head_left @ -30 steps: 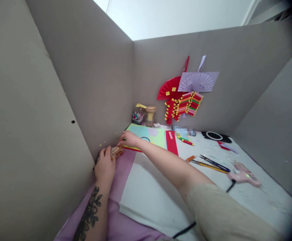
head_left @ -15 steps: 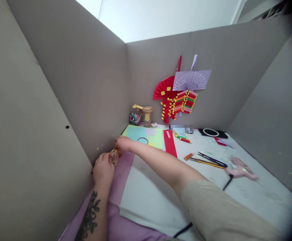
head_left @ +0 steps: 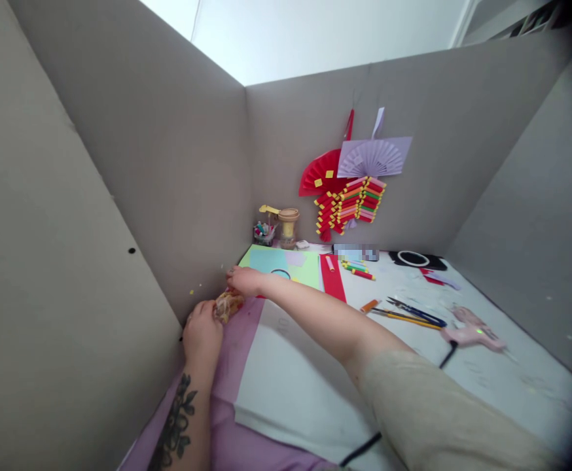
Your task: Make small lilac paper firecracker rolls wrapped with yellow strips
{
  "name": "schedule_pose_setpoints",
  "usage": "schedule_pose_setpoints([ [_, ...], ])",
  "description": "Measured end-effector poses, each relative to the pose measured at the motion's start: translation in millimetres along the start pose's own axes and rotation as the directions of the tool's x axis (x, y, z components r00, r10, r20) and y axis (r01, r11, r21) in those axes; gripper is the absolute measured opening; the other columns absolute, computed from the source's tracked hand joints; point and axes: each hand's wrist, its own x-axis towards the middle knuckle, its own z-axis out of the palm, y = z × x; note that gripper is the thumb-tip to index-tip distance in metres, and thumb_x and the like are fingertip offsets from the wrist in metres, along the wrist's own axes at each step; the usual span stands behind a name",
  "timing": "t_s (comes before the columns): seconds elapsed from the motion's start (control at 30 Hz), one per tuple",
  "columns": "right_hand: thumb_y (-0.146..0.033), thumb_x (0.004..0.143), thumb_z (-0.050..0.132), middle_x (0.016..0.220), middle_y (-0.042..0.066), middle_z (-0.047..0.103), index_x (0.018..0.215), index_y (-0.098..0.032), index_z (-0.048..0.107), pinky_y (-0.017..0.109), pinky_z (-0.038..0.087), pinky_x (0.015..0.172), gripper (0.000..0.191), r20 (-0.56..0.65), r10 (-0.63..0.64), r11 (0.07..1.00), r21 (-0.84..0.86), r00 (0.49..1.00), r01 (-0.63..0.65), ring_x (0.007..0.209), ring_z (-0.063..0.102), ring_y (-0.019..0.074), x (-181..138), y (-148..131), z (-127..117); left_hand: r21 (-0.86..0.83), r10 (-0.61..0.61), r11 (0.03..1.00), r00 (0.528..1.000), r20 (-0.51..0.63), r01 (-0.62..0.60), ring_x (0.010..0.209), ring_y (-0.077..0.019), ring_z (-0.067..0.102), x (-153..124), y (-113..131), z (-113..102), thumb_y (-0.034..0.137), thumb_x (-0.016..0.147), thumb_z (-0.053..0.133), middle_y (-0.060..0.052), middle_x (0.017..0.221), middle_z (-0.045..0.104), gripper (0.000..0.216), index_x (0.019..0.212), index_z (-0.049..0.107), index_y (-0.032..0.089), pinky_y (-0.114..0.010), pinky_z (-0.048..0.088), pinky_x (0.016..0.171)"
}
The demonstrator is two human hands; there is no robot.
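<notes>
At the left edge of the table, against the grey partition, both hands are on a crinkled, partly see-through packet (head_left: 226, 306) with golden-brown colouring. My left hand (head_left: 202, 330) is closed on its near left end. My right hand (head_left: 243, 280) reaches across from the right, with its fingers bent at the far end of the packet. The fingertips of both hands are partly hidden. Under the packet lies a purple cover (head_left: 239, 333). What the packet holds is too small to make out.
Coloured paper sheets (head_left: 261, 258) and a red strip (head_left: 332, 278) lie beyond my right forearm. To the right are snips (head_left: 416, 311), a pencil (head_left: 408, 318) and a pink glue gun (head_left: 472, 330) with a black cord. A lidded cup (head_left: 288, 226) stands in the corner. Paper fans (head_left: 377, 157) hang behind.
More of the packet now shows between my hands, stretching farther right towards my right wrist. Both hands stay in nearly the same place.
</notes>
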Motion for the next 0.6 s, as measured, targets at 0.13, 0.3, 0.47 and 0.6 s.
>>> schedule_pose_setpoints([
  [0.13,-0.016,0.079,0.053,0.104,0.013,0.061,0.092,-0.013,0.065,0.032,0.046,0.072,0.018,-0.014,0.013,0.999,-0.029,1.0,-0.014,0.092,0.055,0.0242,-2.5,-0.1,3.2,0.009,0.011,1.0,1.0,0.011,-0.011,0.095,-0.0216,0.057,0.6,-0.6,1.4,0.01,0.082,0.039,-0.008,0.108,0.061,0.031,0.103,0.06,0.018,-0.029,0.044,0.079],
  [0.3,-0.015,0.078,0.055,0.105,0.014,0.061,0.094,-0.012,0.065,0.031,0.046,0.073,0.02,-0.015,-0.008,0.999,-0.034,1.0,0.008,0.093,0.054,0.0239,-5.3,-1.5,2.3,0.004,0.011,1.0,1.0,0.006,-0.011,0.093,-0.0213,0.058,0.7,-1.3,3.8,0.015,0.086,0.037,-0.009,0.107,0.061,0.029,0.103,0.06,0.018,-0.029,0.043,0.079],
  [0.47,-0.023,0.076,0.058,0.101,0.011,0.063,0.098,-0.015,0.066,0.031,0.044,0.076,0.024,-0.018,-0.035,0.998,0.045,0.999,0.036,0.09,0.055,0.0222,-3.7,-1.7,-3.1,-0.009,0.034,0.999,0.999,-0.017,-0.034,0.09,-0.0217,0.058,1.5,-2.7,6.4,0.014,0.085,0.041,-0.008,0.103,0.062,0.025,0.099,0.061,0.017,-0.03,0.044,0.076],
  [0.6,-0.021,0.077,0.057,0.102,0.009,0.063,0.095,-0.017,0.068,0.029,0.042,0.077,0.021,0.025,-0.036,0.996,0.081,0.999,0.034,0.089,0.055,0.02,-1.3,-1.9,-8.2,-0.026,0.045,0.999,0.998,-0.035,-0.046,0.089,-0.0214,0.058,2.1,-3.8,7.2,0.013,0.084,0.042,-0.007,0.101,0.062,0.024,0.097,0.061,0.017,-0.03,0.044,0.075],
])
